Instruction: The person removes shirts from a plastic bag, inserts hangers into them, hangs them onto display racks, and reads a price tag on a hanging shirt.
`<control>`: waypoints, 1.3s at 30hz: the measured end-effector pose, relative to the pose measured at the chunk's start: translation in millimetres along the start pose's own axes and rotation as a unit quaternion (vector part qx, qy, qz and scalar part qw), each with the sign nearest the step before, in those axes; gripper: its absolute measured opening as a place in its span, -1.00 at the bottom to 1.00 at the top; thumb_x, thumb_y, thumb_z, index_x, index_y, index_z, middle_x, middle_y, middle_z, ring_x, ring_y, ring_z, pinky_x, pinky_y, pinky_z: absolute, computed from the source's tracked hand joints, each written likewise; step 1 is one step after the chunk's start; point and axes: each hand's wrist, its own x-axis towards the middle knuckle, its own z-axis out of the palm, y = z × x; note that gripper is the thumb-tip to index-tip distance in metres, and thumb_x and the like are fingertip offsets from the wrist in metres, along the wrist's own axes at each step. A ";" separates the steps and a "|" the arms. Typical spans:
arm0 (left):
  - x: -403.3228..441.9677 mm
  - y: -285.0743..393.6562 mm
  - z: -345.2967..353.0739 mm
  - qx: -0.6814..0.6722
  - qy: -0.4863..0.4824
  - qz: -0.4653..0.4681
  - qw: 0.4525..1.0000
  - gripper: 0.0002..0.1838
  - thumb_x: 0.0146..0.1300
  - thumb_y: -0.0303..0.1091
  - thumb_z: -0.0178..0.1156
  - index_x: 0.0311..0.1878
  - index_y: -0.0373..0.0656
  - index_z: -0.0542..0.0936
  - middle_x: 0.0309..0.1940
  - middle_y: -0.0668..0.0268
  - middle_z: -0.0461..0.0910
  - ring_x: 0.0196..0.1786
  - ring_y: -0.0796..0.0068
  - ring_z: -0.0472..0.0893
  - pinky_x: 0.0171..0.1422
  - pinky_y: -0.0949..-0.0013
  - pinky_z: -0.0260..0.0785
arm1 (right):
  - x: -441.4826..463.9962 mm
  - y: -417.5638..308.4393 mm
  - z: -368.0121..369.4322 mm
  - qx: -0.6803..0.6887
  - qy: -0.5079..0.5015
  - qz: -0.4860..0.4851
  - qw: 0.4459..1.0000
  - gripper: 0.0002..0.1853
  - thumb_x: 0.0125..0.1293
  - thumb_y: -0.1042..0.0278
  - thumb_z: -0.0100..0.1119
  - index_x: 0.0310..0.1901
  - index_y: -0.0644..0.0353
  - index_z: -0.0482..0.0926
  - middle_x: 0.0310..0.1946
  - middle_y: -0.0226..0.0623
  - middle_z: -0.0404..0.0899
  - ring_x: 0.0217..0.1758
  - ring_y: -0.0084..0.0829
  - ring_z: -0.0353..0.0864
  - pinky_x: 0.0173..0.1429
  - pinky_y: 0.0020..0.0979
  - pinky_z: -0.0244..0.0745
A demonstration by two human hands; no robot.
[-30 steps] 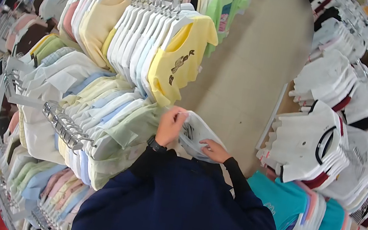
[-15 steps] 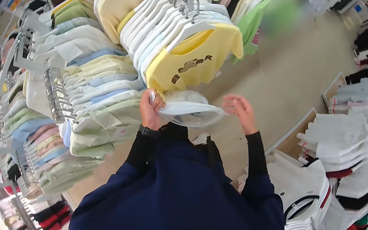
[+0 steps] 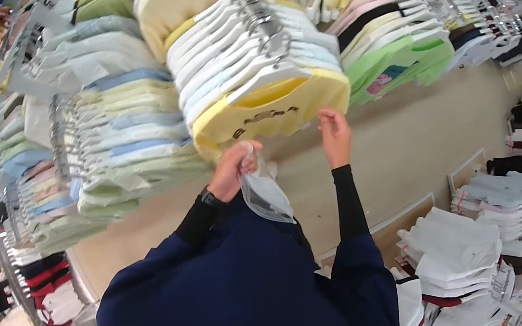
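Note:
My left hand (image 3: 230,170) is closed around the top of a clear plastic bag (image 3: 270,200), which hangs down in front of my chest. Something white shows through the film; its kind I cannot make out. My right hand (image 3: 334,136) is raised with loosely curled fingers, thumb apart from them, and no object visible in it. Just beyond its fingertips is the lower right side of a yellow shirt (image 3: 292,102) with dark lettering, the front garment on a rack arm. Whether the fingers touch the cloth I cannot tell.
White hangers (image 3: 207,50) crowd the metal rack arm (image 3: 252,6). Pale green, blue and white shirts (image 3: 134,135) hang at left. A bright green shirt (image 3: 397,68) hangs behind on the right. Across the beige floor (image 3: 410,139), white garments (image 3: 450,246) line another rack.
The bag, earlier stretched level between my hands, now droops from my left hand. My right hand has moved up and towards the yellow shirt. The view has shifted and shows more of the green shirt.

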 end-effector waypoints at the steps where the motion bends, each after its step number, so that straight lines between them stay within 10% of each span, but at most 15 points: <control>1: 10.0 -7.9 3.0 0.004 -0.037 -0.021 0.999 -0.74 0.51 -0.25 -0.04 -0.06 -0.24 0.52 -0.55 0.50 0.29 -0.49 0.68 0.29 -0.25 0.53 0.24 | 11.1 -1.0 -6.6 -0.057 0.029 -0.035 0.997 -0.82 0.35 0.54 0.07 -0.06 0.18 0.57 0.01 -0.28 0.60 0.00 -0.41 0.62 -0.12 -0.49 0.55; 8: 69.5 -33.9 71.5 0.318 -0.123 0.038 0.939 -0.69 0.55 -0.22 -0.15 -0.16 -0.20 0.53 -0.33 0.35 0.56 -0.15 0.49 0.52 0.10 0.41 0.32 | 79.3 -2.3 -48.2 -0.122 0.039 -0.110 0.986 -0.72 0.22 0.60 0.09 -0.03 0.16 0.55 0.10 -0.16 0.50 0.14 -0.16 0.53 0.04 -0.30 0.56; 15: 120.8 -45.5 77.9 0.075 -0.061 -0.035 0.995 -0.77 0.32 -0.26 -0.12 -0.41 -0.15 0.40 -0.67 0.47 0.24 -0.57 0.58 0.28 -0.21 0.42 0.29 | 101.1 -6.1 -54.5 -0.172 -0.055 -0.191 0.965 -0.63 0.13 0.47 0.26 0.02 0.19 0.51 0.03 -0.11 0.50 0.11 -0.07 0.51 0.20 -0.25 0.40; 25: 100.7 -69.9 92.3 0.025 0.238 0.160 0.958 -0.66 0.44 -0.17 0.02 -0.48 -0.04 0.30 -0.74 0.56 0.08 -0.68 0.68 0.05 -0.52 0.49 -0.01 | 117.1 33.8 -73.0 -0.142 -0.248 -0.186 0.940 -0.58 0.08 0.46 0.24 0.03 0.17 0.48 -0.11 -0.13 0.48 -0.02 0.00 0.52 0.04 -0.18 0.47; 33: 55.1 -52.3 88.2 0.109 0.485 0.332 0.802 -0.88 0.38 -0.29 0.22 -0.17 -0.11 0.56 -0.69 0.63 0.16 -0.67 0.79 0.09 -0.58 0.53 -0.17 | 103.4 15.3 -112.0 -0.105 -0.379 -0.189 0.900 -0.56 0.06 0.45 0.23 0.05 0.18 0.49 0.00 -0.12 0.48 0.03 0.00 0.52 0.05 -0.17 0.48; 35: 37.7 -27.0 89.5 0.164 0.520 0.331 0.770 -0.79 0.34 -0.38 0.24 0.00 -0.18 0.58 -0.52 0.50 0.45 -0.54 0.70 0.39 -0.46 0.54 0.21 | 108.4 8.5 -116.9 -0.113 -0.351 -0.264 0.891 -0.54 0.06 0.46 0.21 0.07 0.19 0.48 0.10 -0.06 0.42 0.14 0.02 0.46 0.17 -0.12 0.41; 39: 32.8 4.4 76.5 0.405 0.534 0.445 0.594 -0.63 0.30 -0.46 0.20 0.17 -0.28 0.53 -0.04 0.26 0.62 0.02 0.43 0.56 0.16 0.36 0.35 | 128.1 17.3 -111.3 -0.140 -0.306 -0.318 0.886 -0.50 0.06 0.49 0.18 0.12 0.22 0.45 0.25 0.05 0.28 0.31 0.05 0.29 0.36 -0.04 0.24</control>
